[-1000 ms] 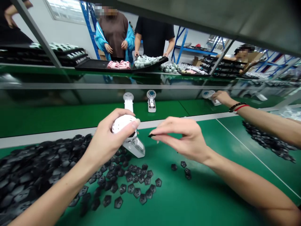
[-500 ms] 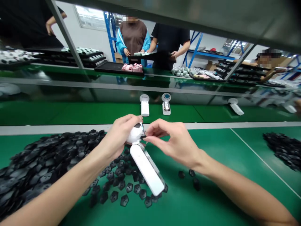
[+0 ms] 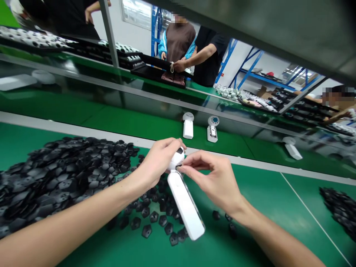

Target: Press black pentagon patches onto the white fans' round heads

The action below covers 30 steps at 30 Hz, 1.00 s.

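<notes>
My left hand is closed around the round head of a white handheld fan, whose long handle slants down to the right over the green table. A black patch shows on the fan's head beside my left fingers. My right hand pinches a small black pentagon piece, only partly seen, against the right side of the head. Below the fan, loose black pentagon pieces are scattered, and a big heap of them spreads under and beyond my left forearm.
Past the pale ledge, two white fans stand on a green belt, with another fan lying farther right. A second black heap is at the right. Across the line are people, trays and blue racks.
My view has tilted and shifted, so the scene slants down to the right. The black piece in my right fingers now sits closer against the fan's head. Across the line, a person's arm has moved.
</notes>
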### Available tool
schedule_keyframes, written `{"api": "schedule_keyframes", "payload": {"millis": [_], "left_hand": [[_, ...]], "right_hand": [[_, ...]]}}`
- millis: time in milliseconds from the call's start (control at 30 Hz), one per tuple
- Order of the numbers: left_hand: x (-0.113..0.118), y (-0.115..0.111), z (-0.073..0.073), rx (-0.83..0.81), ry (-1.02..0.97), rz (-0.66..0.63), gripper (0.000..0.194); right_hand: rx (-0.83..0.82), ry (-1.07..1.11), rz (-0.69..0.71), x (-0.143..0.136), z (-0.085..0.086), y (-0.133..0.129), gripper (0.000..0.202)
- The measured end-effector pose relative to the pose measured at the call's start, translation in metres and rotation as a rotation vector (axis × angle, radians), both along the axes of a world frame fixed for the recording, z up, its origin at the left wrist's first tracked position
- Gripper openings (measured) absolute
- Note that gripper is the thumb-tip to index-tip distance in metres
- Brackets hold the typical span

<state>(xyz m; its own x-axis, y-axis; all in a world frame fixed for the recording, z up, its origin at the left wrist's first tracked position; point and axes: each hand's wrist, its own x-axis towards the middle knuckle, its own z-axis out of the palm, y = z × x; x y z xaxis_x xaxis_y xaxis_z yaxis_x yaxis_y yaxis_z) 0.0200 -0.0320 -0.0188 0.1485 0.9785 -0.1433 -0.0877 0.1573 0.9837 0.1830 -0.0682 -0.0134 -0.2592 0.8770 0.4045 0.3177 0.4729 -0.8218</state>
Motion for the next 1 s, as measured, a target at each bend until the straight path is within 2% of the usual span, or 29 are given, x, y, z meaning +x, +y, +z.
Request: {"api": "schedule_keyframes", "payload": {"millis": [167, 333, 567, 833, 1000], "left_hand": [[-0.003, -0.001, 0.002, -0.009, 0.004, -0.001, 0.033], [-0.002, 0.0, -0.004, 0.007, 0.015, -0.001, 0.042], [0.0, -0.001, -0.008, 0.061, 0.076, 0.023, 0.044], [0.0, -0.01, 0.001, 0.228, 0.281, 0.05, 0.04], [0.0, -0.016, 0.008, 0.183, 0.344, 0.048, 0.045]], "right_hand": [[-0.016, 0.04, -0.016, 0.0, 0.001, 0.002, 0.006], [-0.006, 0.035, -0.031, -0.002, -0.002, 0.002, 0.007], [-0.006, 0.049, -0.037, -0.004, -0.008, 0.002, 0.012], [0.097, -0.042, -0.091, -0.002, -0.006, 0.001, 0.029], [0.098, -0.142, -0.052, 0.002, -0.004, 0.001, 0.03]]}}
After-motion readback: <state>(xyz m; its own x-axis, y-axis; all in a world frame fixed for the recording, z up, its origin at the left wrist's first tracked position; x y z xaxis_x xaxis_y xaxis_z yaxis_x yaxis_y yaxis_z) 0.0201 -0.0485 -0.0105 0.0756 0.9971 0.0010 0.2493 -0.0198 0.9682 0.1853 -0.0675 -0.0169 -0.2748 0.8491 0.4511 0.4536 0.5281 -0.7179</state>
